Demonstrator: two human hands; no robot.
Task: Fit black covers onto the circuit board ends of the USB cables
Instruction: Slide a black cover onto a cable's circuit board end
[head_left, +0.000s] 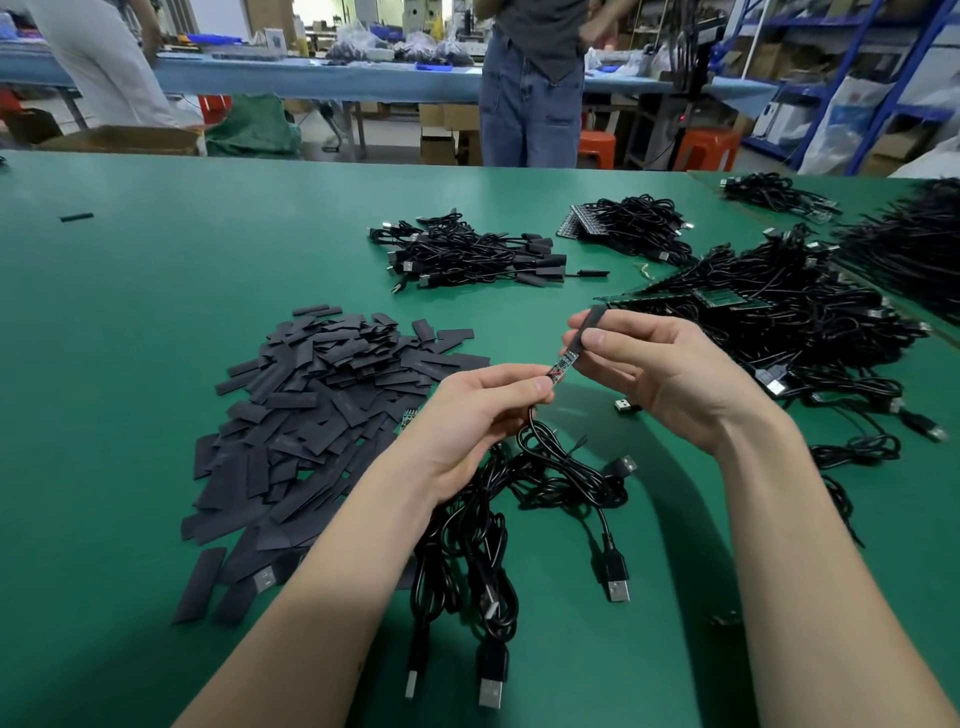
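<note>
Pinching circuit board (563, 365) in left hand (467, 415), black cover (587, 325) in right hand (660, 379); misalignment risks snagging the cover's mouth.

We worked at a green table (182, 270), and everything else lay beyond its far edge. Just past it stood a person in jeans (530, 98), with two orange stools (706, 148) to that person's right and a cardboard box (124, 140) towards the far left. Farther back ran a long blue bench (322, 78), and blue shelving (852, 67) rose past the table's far right corner.
</note>
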